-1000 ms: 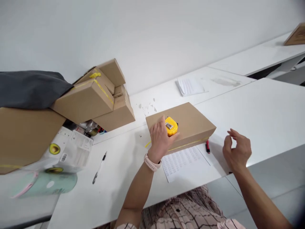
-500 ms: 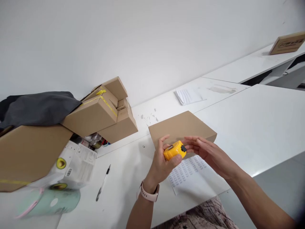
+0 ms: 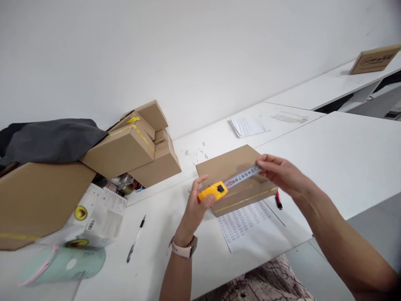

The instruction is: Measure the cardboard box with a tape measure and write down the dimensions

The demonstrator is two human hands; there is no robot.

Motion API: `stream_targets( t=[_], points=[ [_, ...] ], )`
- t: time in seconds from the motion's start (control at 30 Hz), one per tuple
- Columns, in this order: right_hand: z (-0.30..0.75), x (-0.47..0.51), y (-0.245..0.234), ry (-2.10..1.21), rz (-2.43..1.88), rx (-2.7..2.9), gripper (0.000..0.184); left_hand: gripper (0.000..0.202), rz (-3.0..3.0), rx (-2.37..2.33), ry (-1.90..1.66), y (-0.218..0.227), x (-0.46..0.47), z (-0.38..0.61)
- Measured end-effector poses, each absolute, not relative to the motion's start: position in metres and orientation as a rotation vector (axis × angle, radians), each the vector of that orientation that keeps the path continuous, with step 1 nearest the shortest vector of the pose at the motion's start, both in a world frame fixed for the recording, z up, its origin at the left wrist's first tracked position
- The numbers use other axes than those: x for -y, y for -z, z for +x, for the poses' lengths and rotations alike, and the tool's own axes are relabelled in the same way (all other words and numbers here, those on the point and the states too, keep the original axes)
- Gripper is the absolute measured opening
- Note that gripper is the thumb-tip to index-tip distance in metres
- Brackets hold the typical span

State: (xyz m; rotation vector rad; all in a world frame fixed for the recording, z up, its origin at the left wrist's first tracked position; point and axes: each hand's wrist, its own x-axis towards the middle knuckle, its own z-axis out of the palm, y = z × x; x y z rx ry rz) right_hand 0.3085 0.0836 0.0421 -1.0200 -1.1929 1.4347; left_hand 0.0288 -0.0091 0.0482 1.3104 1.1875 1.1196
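Since half a second ago, the right grip (image 3: 283, 174) has moved outward, drawing a stretch of silver blade (image 3: 242, 176) from the yellow tape measure (image 3: 213, 191), while the left grip (image 3: 192, 211) has shifted a little leftward with the case. A red and black item (image 3: 278, 200) has come back into sight.

In the head view, the left grip is closed around the case, thumb on its near side, with a pink-strapped watch (image 3: 184, 249) on that wrist. The right grip pinches the blade's far end between thumb and fingers. The tape measure is above a closed cardboard box (image 3: 227, 162) on the white desk (image 3: 163, 234), the blade slanting across the box's top; whether it touches the cardboard, I cannot tell. Yellow tape runs along the box's near side. A printed sheet (image 3: 247, 230) lies just in front, and the red and black item is just beside the box's right end. A pen (image 3: 136, 239) lies to the left, between the left grip and an avocado-printed carton (image 3: 105, 217). More cardboard boxes (image 3: 120, 152) are piled farther left, under a dark cloth (image 3: 53, 140). Folded papers (image 3: 247, 126) rest behind the box.
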Motion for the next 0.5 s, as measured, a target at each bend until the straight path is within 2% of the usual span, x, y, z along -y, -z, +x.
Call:
stream_targets(
  t=[0.17,0.37,0.5],
  points=[
    [0.356,-0.15,-0.022,-1.196,-1.079,1.124,0.04,0.073,1.18,-1.352,-1.288,-0.039,-0.008,-0.023],
    [0.351,-0.164,0.009,-1.253,-1.262,1.082,0.035,0.059,1.118,-1.445,-1.313,-0.022,-0.02,-0.065],
    [0.34,-0.156,0.011,-1.317,-1.367,1.047,0.035,0.06,1.133,-1.416,-1.299,-0.02,-0.024,-0.065]
  ],
)
